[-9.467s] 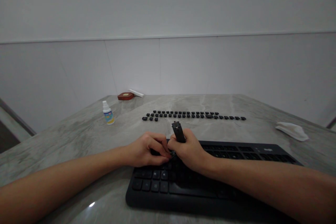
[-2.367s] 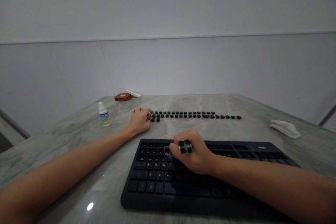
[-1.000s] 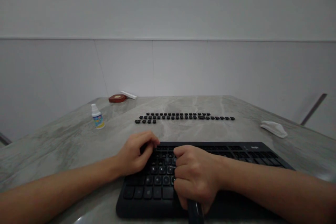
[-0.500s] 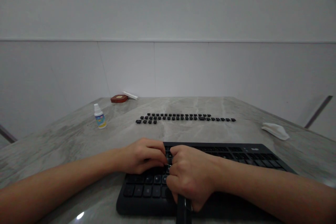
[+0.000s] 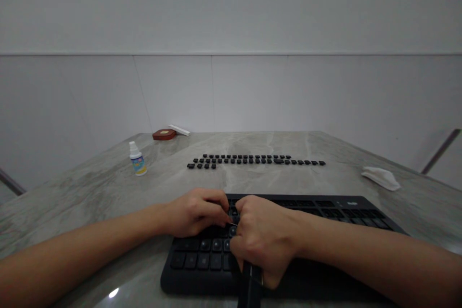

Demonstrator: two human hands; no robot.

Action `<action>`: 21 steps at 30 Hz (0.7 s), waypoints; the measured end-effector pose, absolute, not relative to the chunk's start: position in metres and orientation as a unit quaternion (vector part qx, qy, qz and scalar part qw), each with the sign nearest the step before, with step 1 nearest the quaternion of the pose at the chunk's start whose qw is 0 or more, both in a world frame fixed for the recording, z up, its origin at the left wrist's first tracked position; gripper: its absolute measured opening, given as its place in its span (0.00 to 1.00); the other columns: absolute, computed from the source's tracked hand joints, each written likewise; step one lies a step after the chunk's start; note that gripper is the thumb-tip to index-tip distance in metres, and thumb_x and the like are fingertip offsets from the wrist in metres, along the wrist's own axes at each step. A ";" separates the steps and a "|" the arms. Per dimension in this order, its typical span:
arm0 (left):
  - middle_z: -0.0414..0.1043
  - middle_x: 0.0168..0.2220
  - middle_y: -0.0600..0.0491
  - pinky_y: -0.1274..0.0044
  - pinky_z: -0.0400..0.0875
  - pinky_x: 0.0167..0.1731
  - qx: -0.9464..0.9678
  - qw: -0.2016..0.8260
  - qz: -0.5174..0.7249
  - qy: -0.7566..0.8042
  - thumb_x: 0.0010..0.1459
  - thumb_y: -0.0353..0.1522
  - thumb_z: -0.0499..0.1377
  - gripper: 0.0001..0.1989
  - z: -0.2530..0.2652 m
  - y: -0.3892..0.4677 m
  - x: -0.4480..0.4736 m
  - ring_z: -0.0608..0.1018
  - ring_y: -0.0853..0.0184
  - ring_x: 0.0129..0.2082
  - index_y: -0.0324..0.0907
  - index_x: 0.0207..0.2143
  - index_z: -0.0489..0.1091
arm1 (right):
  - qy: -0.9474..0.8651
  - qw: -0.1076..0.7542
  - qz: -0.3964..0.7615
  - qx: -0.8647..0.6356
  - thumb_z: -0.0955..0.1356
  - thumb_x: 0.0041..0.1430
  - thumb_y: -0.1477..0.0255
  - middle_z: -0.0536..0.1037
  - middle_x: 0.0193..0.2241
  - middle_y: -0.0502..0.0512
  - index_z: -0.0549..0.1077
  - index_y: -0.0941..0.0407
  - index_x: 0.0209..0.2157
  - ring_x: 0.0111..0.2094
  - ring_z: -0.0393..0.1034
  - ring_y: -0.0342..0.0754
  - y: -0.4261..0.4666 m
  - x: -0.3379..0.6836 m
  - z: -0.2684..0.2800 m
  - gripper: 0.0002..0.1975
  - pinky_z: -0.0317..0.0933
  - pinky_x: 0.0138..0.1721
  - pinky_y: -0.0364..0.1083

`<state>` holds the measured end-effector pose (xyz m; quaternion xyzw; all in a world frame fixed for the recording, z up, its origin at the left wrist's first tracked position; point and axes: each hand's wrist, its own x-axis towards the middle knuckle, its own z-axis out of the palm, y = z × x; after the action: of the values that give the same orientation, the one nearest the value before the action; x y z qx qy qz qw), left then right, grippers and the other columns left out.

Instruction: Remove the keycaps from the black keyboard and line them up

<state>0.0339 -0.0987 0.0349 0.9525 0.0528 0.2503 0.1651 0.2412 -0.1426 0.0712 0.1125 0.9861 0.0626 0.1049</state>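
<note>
Your matt black plastic keyboard (image 5: 202, 283), your glossy black tool handle (image 5: 250, 288), dark plastic keycaps (image 5: 279, 161), your smooth, glossy marble-look table (image 5: 108, 255), white plastic bottle (image 5: 137, 160), matt wall (image 5: 231, 9)

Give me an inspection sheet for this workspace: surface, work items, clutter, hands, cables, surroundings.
Surface: grey marbled table.
Work items: black keyboard in front; small black keycaps lined up in rows behind it.
Clutter: labelled bottle, reddish case and white strip at left; white cloth or tissue at right.
Left hand: over the keyboard's left part; anything pinched can't be made out.
Right hand: gripping a black tool.
Cables: nothing seen.
Surroundings: pale wall behind.
</note>
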 end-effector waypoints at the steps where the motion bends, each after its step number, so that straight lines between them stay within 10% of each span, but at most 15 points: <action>1: 0.71 0.37 0.47 0.78 0.72 0.34 0.953 0.168 0.247 0.059 0.66 0.26 0.53 0.09 0.035 -0.099 0.034 0.75 0.68 0.33 0.38 0.41 0.73 | 0.988 0.091 0.049 0.117 0.73 0.41 0.64 0.75 0.17 0.49 0.78 0.56 0.25 0.18 0.62 0.46 -0.141 0.242 0.070 0.11 0.48 0.21 0.46; 10: 0.71 0.34 0.50 0.79 0.69 0.34 0.936 0.223 0.222 0.156 0.64 0.26 0.55 0.07 0.036 -0.098 0.038 0.74 0.70 0.33 0.38 0.36 0.73 | 0.915 -0.152 -0.251 0.277 0.66 0.43 0.80 0.52 0.12 0.41 0.59 0.57 0.12 0.16 0.46 0.36 -0.127 0.253 0.054 0.13 0.44 0.18 0.39; 21: 0.73 0.40 0.50 0.76 0.69 0.41 0.917 0.273 0.218 0.193 0.62 0.26 0.56 0.07 0.035 -0.097 0.040 0.75 0.67 0.39 0.39 0.37 0.74 | 0.775 -0.271 -0.431 0.375 0.66 0.48 0.78 0.54 0.15 0.42 0.58 0.57 0.16 0.19 0.48 0.37 -0.121 0.246 0.045 0.14 0.43 0.19 0.40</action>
<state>0.0401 -0.0968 0.0347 0.9169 0.1931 0.2177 0.2730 0.2462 -0.1214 0.0447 0.3752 0.7745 -0.4311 -0.2711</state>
